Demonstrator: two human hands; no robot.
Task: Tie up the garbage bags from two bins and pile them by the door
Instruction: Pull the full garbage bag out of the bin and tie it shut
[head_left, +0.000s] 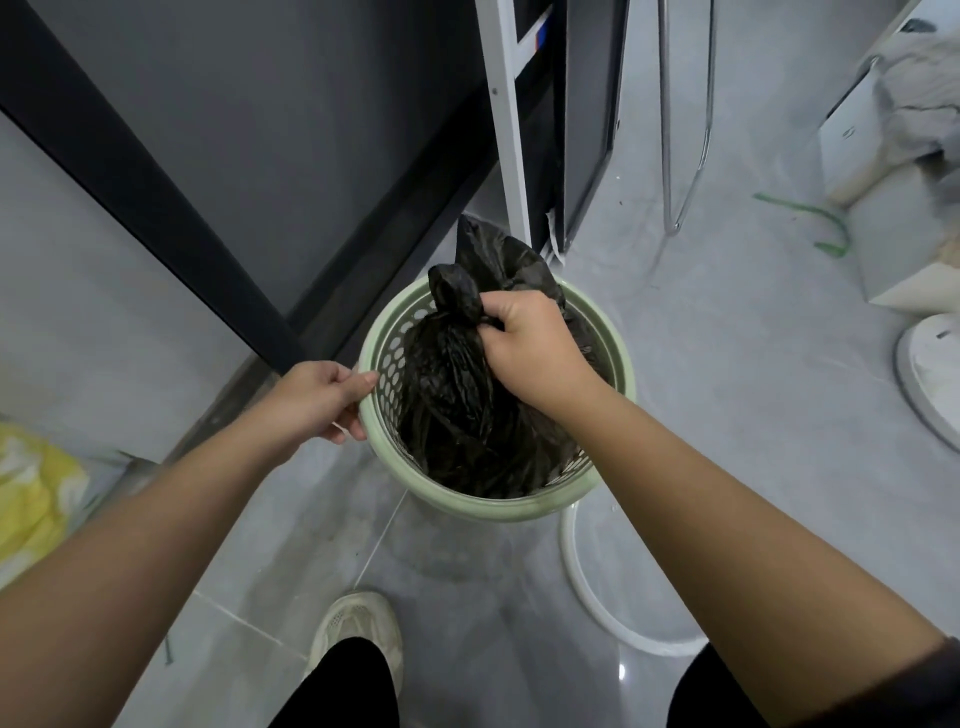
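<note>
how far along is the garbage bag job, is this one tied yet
Done: the black garbage bag already has a knot at its top. In hand: the right hand grips the bag just below that knot while the left hand steadies the rim of the green bin; the bag sits inside the bin. Left: lifting it out and taking it to the door. No second bin or door pile is in view.
</note>
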